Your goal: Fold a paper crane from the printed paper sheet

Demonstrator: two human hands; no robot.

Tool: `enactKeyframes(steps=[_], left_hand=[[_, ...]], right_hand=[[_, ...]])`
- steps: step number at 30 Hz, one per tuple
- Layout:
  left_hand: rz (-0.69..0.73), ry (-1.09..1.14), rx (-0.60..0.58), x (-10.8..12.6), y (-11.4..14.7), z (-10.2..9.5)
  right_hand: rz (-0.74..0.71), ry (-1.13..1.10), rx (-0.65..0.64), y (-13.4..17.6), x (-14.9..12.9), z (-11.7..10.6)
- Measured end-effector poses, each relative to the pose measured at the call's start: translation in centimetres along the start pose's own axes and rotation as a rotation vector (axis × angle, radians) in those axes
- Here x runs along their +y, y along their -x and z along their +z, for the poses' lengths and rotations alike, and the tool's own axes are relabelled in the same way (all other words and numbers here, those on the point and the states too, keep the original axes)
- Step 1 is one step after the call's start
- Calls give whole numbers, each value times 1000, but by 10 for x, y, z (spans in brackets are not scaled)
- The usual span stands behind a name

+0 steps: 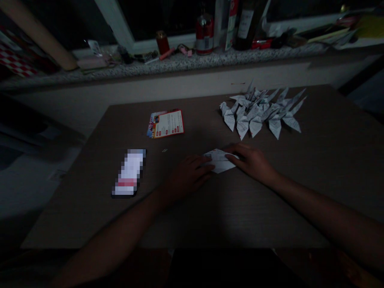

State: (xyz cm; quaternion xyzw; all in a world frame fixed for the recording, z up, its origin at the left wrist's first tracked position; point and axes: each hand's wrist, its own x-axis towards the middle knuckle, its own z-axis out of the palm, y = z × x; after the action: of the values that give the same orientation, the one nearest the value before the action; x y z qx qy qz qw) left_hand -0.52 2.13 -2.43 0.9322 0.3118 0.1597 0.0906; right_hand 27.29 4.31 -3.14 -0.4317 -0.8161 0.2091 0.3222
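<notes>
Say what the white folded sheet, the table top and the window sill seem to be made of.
White folded sheet: matte paper, judging by its straight creases and print. Table top: probably wood or wood-look laminate, dull brown with faint grain. Window sill: perhaps granite, given its grey speckles; polish unclear.

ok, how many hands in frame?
2. Left hand: at the left end of the folded paper, fingers touching it. Right hand: at the paper's right end, thumb on top. No other hands visible.
</notes>
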Motion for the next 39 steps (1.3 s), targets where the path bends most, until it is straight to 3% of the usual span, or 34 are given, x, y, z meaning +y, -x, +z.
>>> enactKeyframes(steps=[10, 17, 22, 39], left_hand=[[-45, 50, -51, 2, 0, -1], [-51, 24, -42, 3, 1, 0], [-48, 9, -41, 4, 2, -2], [-16, 72, 15, 4, -2, 1]], right_hand=[[-146, 180, 16, 4, 3, 0], [-304, 219, -159, 13, 3, -3], [-328, 233, -236, 16, 7, -1], [-346, 176, -170, 15, 2, 2]])
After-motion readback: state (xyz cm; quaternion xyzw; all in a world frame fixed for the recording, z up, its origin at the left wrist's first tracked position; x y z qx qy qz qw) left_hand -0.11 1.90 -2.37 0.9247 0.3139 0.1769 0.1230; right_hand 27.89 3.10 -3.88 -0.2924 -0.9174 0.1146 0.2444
